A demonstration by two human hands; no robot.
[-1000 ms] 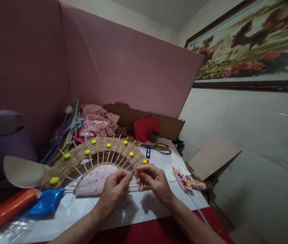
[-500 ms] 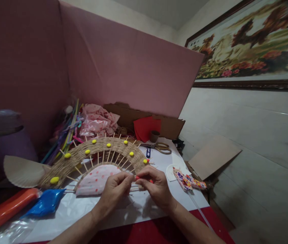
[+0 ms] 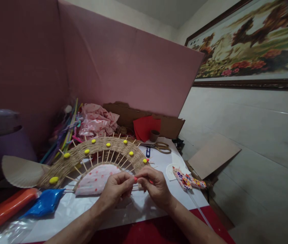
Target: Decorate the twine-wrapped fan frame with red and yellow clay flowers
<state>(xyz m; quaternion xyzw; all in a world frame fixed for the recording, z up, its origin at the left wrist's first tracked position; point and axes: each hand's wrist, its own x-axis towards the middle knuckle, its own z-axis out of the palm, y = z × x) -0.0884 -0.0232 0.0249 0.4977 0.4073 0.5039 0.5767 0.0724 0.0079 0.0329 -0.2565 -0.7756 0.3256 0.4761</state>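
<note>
A red bit [image 3: 135,180] is between my 2 hands, above the surface [image 3: 159,232] and just before the right end of the fan [image 3: 100,144]. My left hand [image 3: 119,186] pinches it between thumb and forefinger; my right hand [image 3: 152,184] pinches it from the other side. More red shows among my right fingers, but how much they cover I cannot tell. The fan's twine arch carries 8 yellow dots, and my right hand hides part of its lower right end.

Left of the fan lie 2 bulging bags: the blue bag [image 3: 43,203] is filled with blue, the orange bag [image 3: 9,205] with orange. Clear plastic [image 3: 12,232] below them is cut off by the lower edge. The purple bin [image 3: 9,149] is blurred and cut off at left; I cannot make out its contents. Behind the scissors [image 3: 162,147] stands a pot [image 3: 154,135], too dark inside to read, before red paper [image 3: 144,128].
</note>
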